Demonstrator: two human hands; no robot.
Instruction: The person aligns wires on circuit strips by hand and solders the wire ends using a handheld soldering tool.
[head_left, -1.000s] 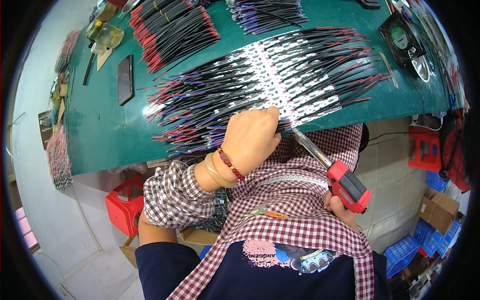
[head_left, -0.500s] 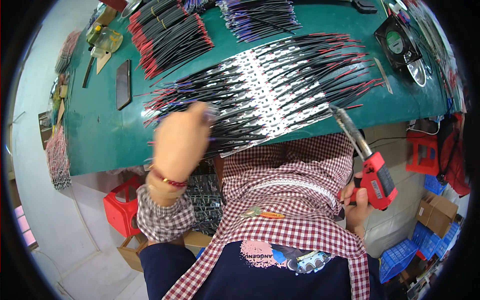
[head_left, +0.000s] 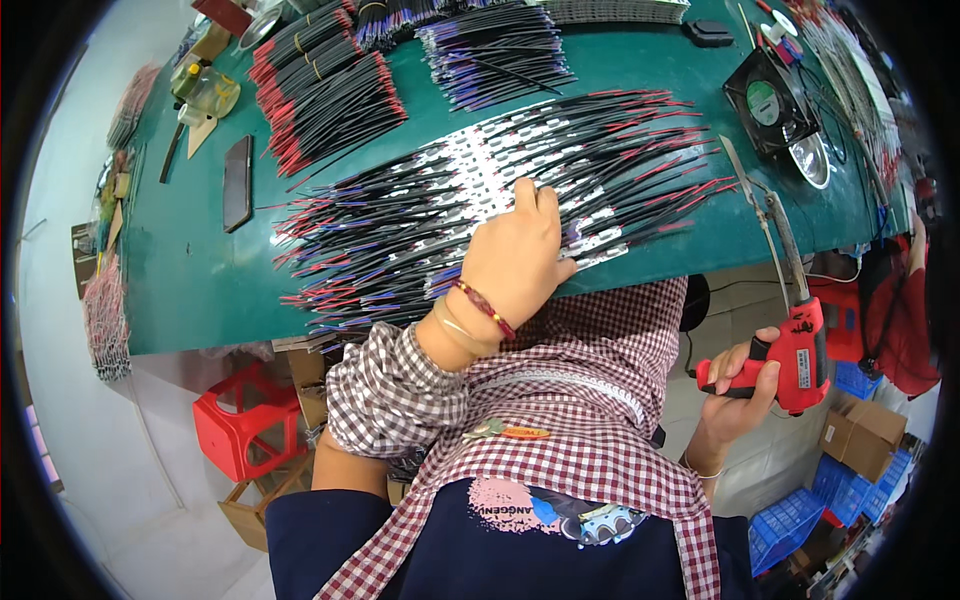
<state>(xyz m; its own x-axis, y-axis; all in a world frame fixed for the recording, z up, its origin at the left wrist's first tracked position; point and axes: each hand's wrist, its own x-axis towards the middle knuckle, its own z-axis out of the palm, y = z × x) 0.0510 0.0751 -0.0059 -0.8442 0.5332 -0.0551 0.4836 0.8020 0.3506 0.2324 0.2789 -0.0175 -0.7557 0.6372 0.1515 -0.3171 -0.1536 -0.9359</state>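
Observation:
A white panel of small circuit boards (head_left: 470, 160) lies on the green table, with rows of black wires (head_left: 365, 220) fanning out from both sides. The wires end in red or purple tips. Over the near middle of the panel rests my left hand (head_left: 515, 245), palm down, its fingers bent and the thumb apart from them; nothing shows in its grasp, though the fingertips' undersides are hidden. My right hand (head_left: 742, 385) grips the handle of a red and black soldering gun (head_left: 803, 355). Its long metal tip points up, right of the panel and apart from the wires.
Bundles of black wires with red ends (head_left: 335, 105) and purple ends (head_left: 495, 55) lie behind the panel. A phone (head_left: 238, 183) is at the left, a small black fan (head_left: 765, 105) and a metal dish (head_left: 810, 160) at the right. Below stands a red stool (head_left: 235, 425).
My left hand has moved right from the left-side wires to the panel's near middle. My right hand has raised the soldering gun and shifted it right, away from the panel's edge.

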